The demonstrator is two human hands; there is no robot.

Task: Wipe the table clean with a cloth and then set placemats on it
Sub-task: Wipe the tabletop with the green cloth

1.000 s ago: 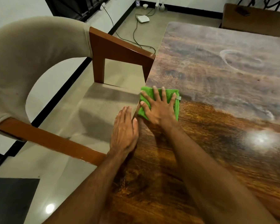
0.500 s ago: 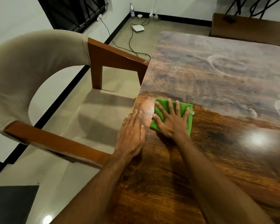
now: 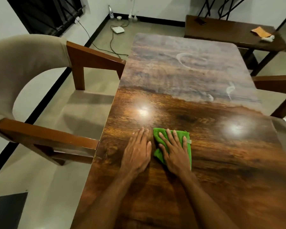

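A person's forearms reach out over the near end of a dark wooden table [image 3: 180,204], both hands lying palm down on its glossy top. The right hand [image 3: 175,152] presses a folded green cloth [image 3: 187,146] flat against the wood, fingers spread and extended, not curled around it; the cloth lies left of the table's middle, on the shiny band. The left hand [image 3: 137,152] rests just beside the cloth, bare on the wood, fingers straight and close together, apparently bracing the body. Both wrists are low and the arms nearly straight, angled inward toward each other.

The step in hand looks to be the wiping pass. Beyond the hands, the polished near part ends at an uneven line, and the far part [image 3: 180,68] is dull and grey, marked with a pale curved smear [image 3: 182,59] and smaller streaks [image 3: 229,90] toward the right edge. To do this well, the cloth likely needs even palm pressure, overlapping strokes carried across the full width to each edge, and a firmer rub on the smears. Much of the surface appears unwiped, and no placemats show on the table.

An upholstered chair [image 3: 23,66] stands at the left side. Farther back, a bench [image 3: 229,33] carries an orange item [image 3: 260,32], too small to identify.
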